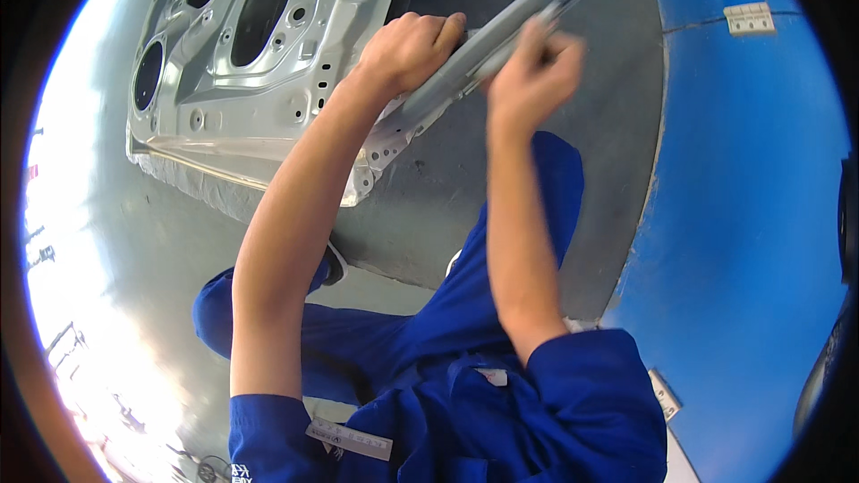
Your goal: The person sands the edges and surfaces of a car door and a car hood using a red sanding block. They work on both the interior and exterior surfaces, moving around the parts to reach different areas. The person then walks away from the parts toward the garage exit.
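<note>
A bare grey metal car door (255, 116) with several holes stands in front of me, its inner side showing. From its lower right corner the curved window frame (510, 31) of the door slants up to the right. My left hand (404, 55) is closed on the inner edge of this frame, the fingertips hidden behind it. On the frame's outer side is my right hand (540, 76), smeared by motion, with its fingers pinched together. Something small and pale shows at those fingertips, too blurred to name.
Under the door lies a dark grey floor surface (599, 107). To the right is a blue floor (734, 170), with a white power strip (749, 18) and its cable at the far side. My bent knee (559, 188) is below my right forearm.
</note>
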`<move>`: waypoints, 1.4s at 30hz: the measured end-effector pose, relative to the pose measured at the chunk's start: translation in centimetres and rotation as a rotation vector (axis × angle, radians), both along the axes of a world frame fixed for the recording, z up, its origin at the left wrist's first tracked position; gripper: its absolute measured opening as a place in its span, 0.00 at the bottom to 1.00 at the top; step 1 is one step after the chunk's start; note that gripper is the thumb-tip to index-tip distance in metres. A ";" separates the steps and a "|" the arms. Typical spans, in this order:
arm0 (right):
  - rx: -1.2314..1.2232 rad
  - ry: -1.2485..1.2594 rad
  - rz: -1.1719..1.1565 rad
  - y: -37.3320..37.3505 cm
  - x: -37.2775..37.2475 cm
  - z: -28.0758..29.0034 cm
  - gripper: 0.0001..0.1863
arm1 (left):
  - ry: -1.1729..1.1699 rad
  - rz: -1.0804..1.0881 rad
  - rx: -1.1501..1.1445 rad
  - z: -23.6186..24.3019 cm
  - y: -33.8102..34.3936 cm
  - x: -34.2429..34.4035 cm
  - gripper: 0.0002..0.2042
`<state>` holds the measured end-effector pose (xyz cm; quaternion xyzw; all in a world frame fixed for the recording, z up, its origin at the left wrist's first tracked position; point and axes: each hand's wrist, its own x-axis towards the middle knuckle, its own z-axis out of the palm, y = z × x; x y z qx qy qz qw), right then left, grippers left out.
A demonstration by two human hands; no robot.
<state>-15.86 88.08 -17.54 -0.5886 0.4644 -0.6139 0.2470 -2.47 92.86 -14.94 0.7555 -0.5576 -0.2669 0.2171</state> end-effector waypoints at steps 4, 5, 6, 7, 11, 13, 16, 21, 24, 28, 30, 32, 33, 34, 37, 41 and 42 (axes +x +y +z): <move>0.345 -0.024 0.408 11.9 -0.2 -0.5 0.13 | 0.025 0.014 -0.073 -0.7 -0.3 0.7 0.25; 0.452 0.011 0.538 14.4 -0.1 -0.4 0.13 | 0.041 0.015 -0.108 -0.7 -0.2 0.5 0.25; 0.565 0.043 0.680 16.8 -0.3 -0.9 0.13 | 0.050 0.053 -0.115 -1.1 -0.1 0.8 0.23; 0.586 0.056 0.836 18.8 -1.0 -1.0 0.11 | 0.123 0.081 -0.172 -0.8 0.6 1.3 0.22; 0.497 0.044 0.898 17.3 -5.9 1.1 0.07 | 0.221 0.303 -0.476 2.1 4.7 2.7 0.15; 0.326 0.239 0.895 13.4 -7.0 1.6 0.10 | 0.258 0.592 -0.737 2.2 10.0 3.2 0.13; -0.137 0.530 0.880 8.7 -6.2 3.0 0.20 | 0.284 1.261 -0.950 -1.4 18.6 2.3 0.15; -0.588 0.842 1.060 5.5 -4.6 4.1 0.23 | 0.684 1.851 -0.569 -9.9 24.7 -6.3 0.28; -0.829 0.906 1.135 3.7 -3.7 4.0 0.22 | 1.397 1.763 -0.382 -7.6 20.9 -10.8 0.30; -0.965 0.940 1.250 4.0 -0.8 3.8 0.19 | 1.990 1.337 -0.668 -5.2 19.5 -10.5 0.25; -1.027 0.970 1.288 4.0 -0.4 4.0 0.19 | 2.007 1.346 -0.594 -4.9 19.8 -9.9 0.22; -1.061 0.992 1.332 3.4 -0.3 4.3 0.18 | 1.997 1.366 -0.545 -4.7 20.2 -9.4 0.21; -1.125 0.963 1.351 3.0 -0.6 4.3 0.19 | 2.003 1.377 -0.536 -4.5 20.3 -9.2 0.21; -1.161 0.940 1.389 2.4 -0.7 4.0 0.20 | 2.007 1.381 -0.520 -4.2 20.3 -9.0 0.20; -1.107 0.881 1.479 3.7 0.1 2.9 0.17 | 2.014 1.368 -0.487 -4.2 20.0 -8.9 0.19; -1.051 0.976 1.527 5.8 2.3 2.8 0.15 | 2.008 1.393 -0.449 -4.8 20.2 -9.1 0.17; -1.054 0.982 1.510 4.5 1.5 3.0 0.15 | 1.987 1.354 -0.485 -5.0 20.3 -9.3 0.16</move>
